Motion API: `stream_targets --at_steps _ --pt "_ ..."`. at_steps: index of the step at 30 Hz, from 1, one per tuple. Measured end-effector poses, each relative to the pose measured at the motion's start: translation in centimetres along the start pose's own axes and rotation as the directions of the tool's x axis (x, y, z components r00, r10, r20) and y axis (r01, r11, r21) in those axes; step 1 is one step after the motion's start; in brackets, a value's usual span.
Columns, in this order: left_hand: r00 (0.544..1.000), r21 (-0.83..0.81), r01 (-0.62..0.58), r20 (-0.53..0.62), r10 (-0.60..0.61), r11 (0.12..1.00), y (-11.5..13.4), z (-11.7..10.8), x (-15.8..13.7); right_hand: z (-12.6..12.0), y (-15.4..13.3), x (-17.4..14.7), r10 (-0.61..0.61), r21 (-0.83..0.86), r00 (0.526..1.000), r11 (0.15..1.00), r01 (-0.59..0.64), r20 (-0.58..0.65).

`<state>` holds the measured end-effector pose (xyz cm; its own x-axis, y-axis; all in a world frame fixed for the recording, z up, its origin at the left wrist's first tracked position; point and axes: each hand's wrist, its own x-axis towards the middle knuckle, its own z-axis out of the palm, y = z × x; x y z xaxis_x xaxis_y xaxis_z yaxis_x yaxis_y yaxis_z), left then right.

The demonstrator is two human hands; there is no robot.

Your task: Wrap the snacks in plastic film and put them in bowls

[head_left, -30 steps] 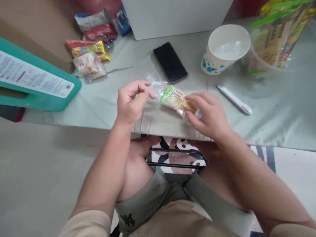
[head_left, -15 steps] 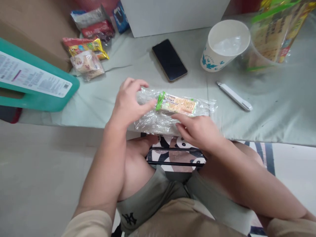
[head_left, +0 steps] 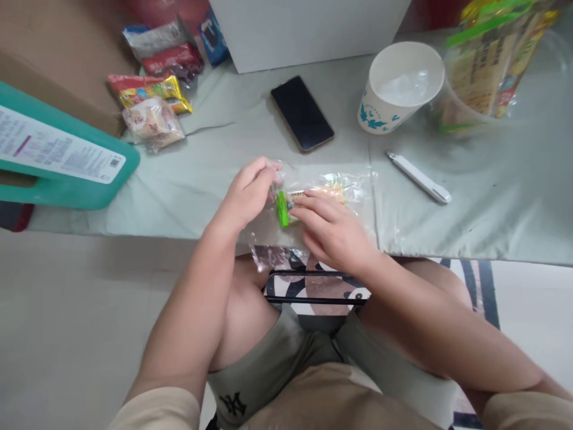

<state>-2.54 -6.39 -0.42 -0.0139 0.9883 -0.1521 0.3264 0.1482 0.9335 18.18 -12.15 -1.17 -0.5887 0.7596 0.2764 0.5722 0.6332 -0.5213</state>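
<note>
Two bare hands over a biscuit packet [head_left: 282,210], as I view them from above through my remote feed. The left hand [head_left: 251,192] has its fingers bent and bunched narrowly at the upper left edge of a clear wrapper [head_left: 360,191]; glare and blur there mean I cannot tell whether they truly pinch it. The right hand [head_left: 339,232] lies over the packet with its fingers loosely extended and slightly spread, not wrapped around it; I read this as a steadying touch that leaves the left hand free to manage the thin, slippery film. The wrapper spreads around the packet, one near corner drooping past the front edge of the tabletop [head_left: 201,197], presumably because the packet sits so close to that edge. The phone [head_left: 303,113], paper cup [head_left: 375,101] and slim white tool [head_left: 419,177] lie beyond the wrapper, an arrangement that, I judge, leaves both hands room. The packet itself is between the hands: its green end projects from beneath the right fingertips, just beside the left fingers, while its other end shows beyond the right knuckles.
</note>
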Motion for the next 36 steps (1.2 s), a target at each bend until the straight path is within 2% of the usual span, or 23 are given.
stream_targets --at_steps 3,6,8,10,13,17,20,22,24,26,29,31,33,34,36 --pt "0.977 -0.131 0.212 0.067 -0.205 0.968 0.5 1.1 -0.2 0.5 0.4 0.7 0.070 -0.099 0.998 0.993 -0.069 0.000" --pt "0.912 -0.165 0.407 0.129 -0.389 0.898 1.8 1.4 -0.4 0.3 1.1 1.5 0.122 -0.104 0.991 0.988 -0.116 0.056" --pt "0.870 -0.226 0.493 0.128 -0.477 0.840 2.9 1.3 -0.4 -0.1 1.6 1.9 0.135 -0.072 0.987 0.989 -0.128 0.092" --pt "0.848 -0.307 0.526 0.118 -0.516 0.793 3.9 1.4 -0.2 -0.4 2.1 2.1 0.138 -0.043 0.985 0.990 -0.135 0.099" --pt "0.844 -0.370 0.520 0.089 -0.528 0.769 4.9 1.9 0.2 -0.6 2.8 1.8 0.099 -0.007 0.992 0.995 -0.099 0.080" --pt "0.831 -0.353 0.538 0.066 -0.553 0.766 5.7 2.7 0.8 -0.7 3.6 1.3 0.024 -0.020 0.995 1.000 -0.022 0.092" --pt "0.819 -0.369 0.555 0.085 -0.568 0.745 6.1 3.0 1.1 -1.1 4.2 1.4 0.071 -0.009 0.992 0.998 -0.070 0.105" --pt "0.840 -0.348 0.525 0.067 -0.538 0.777 6.2 3.1 1.2 -1.6 4.6 1.6 0.087 0.072 0.989 0.993 -0.096 0.120" --pt "0.886 -0.251 0.445 -0.017 -0.464 0.860 6.0 3.2 1.4 -2.2 5.0 1.8 0.099 0.162 0.986 0.979 -0.121 0.135" --pt "0.927 -0.121 0.327 -0.150 -0.343 0.937 5.8 3.2 1.6 -2.7 5.3 1.8 0.130 0.224 0.982 0.962 -0.159 0.139" --pt "0.925 -0.084 0.231 -0.289 -0.245 0.969 5.7 3.3 1.8 -3.3 5.5 1.4 0.149 0.320 0.984 0.932 -0.171 0.094" --pt "0.909 -0.148 0.218 -0.329 -0.256 0.965 5.9 3.5 2.1 -3.7 5.6 1.1 0.163 0.456 0.987 0.878 -0.145 0.001" --pt "0.897 -0.168 0.219 -0.354 -0.266 0.961 6.0 3.9 2.4 -4.2 6.1 1.1 0.249 0.637 0.961 0.762 -0.117 -0.122" --pt "0.894 -0.172 0.218 -0.360 -0.267 0.961 6.1 4.3 2.5 -4.5 6.4 1.1 0.330 0.724 0.927 0.682 -0.104 -0.178" --pt "0.898 -0.204 0.215 -0.343 -0.276 0.955 6.1 5.2 2.8 -5.4 7.7 1.3 0.543 0.868 0.803 0.491 -0.069 -0.243"
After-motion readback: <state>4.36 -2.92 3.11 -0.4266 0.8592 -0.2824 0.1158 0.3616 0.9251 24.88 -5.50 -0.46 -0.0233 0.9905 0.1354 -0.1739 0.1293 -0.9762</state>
